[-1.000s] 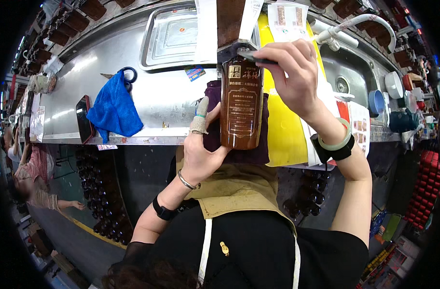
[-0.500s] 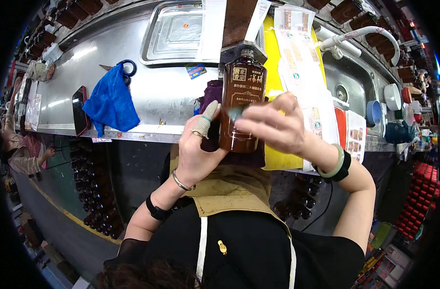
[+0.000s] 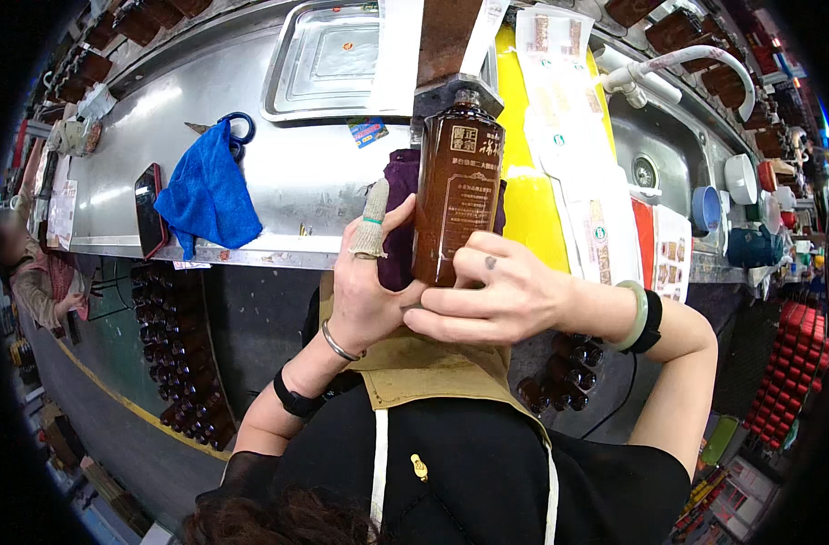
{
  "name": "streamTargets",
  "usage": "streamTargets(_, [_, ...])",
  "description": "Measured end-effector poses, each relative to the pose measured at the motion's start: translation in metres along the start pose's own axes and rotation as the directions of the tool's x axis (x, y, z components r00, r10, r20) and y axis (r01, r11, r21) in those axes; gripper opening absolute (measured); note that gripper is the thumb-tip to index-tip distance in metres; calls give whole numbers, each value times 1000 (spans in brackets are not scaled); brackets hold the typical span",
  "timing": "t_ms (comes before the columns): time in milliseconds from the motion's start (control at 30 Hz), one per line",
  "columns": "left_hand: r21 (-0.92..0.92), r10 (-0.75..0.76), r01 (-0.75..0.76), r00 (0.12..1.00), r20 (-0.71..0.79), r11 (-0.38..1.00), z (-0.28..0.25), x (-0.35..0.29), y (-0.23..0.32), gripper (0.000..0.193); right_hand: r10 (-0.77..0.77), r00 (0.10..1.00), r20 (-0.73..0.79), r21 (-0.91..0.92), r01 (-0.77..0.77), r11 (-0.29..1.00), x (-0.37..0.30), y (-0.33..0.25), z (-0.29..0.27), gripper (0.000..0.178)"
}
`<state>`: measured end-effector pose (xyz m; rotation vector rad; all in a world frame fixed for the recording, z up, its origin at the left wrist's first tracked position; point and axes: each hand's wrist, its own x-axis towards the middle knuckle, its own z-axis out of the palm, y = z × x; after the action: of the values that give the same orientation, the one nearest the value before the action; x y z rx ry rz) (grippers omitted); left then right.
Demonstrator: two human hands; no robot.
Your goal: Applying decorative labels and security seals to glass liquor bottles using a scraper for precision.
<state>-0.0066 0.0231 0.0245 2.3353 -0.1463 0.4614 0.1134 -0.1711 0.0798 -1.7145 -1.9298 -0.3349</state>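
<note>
A brown glass bottle (image 3: 458, 182) with pale printing lies on a folded purple cloth (image 3: 399, 227), its neck pointing away from me. My left hand (image 3: 365, 268) grips its lower left side, with the thumb by the base. A knitted cover with a green band sits on one of the fingers, and I wear a metal bangle on that wrist. At the lower right of the bottle, my right hand (image 3: 501, 291) is closed with bent fingers against the body and base. Its fingertips meet my left thumb; whatever lies beneath them is hidden.
Left on the steel counter (image 3: 310, 191) are a blue cloth (image 3: 213, 191), scissors (image 3: 242, 127) and a phone (image 3: 149, 209). A metal tray (image 3: 328, 68) stands behind. Label sheets (image 3: 569, 136) cover a yellow surface at right, beside a sink (image 3: 646, 136) with a faucet (image 3: 678, 62).
My right hand has come down from over the bottle's front to its base, its fingers curling in. The bottle has turned slightly, moving the printing rightward. My left hand stays beside it.
</note>
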Motion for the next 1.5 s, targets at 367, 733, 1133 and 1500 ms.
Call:
streamTargets(367, [-79,-108,106,994,-16,991,7,-9,4,90,-35,999,-30,-411,20,911,8,24,11,33])
streamTargets(733, [-163,-95,103,994,55,981,11,-4,-7,84,122,932,-340,-287,-227,931,-34,58,8,26])
streamTargets(1133, [-144,66,-55,995,69,988,1,48,-33,103,364,833,-417,-166,-463,870,-32,47,-6,22])
streamTargets(1500, [140,418,-488,838,349,861,-10,8,-38,94,423,844,-330,187,-380,906,-60,-37,-8,29])
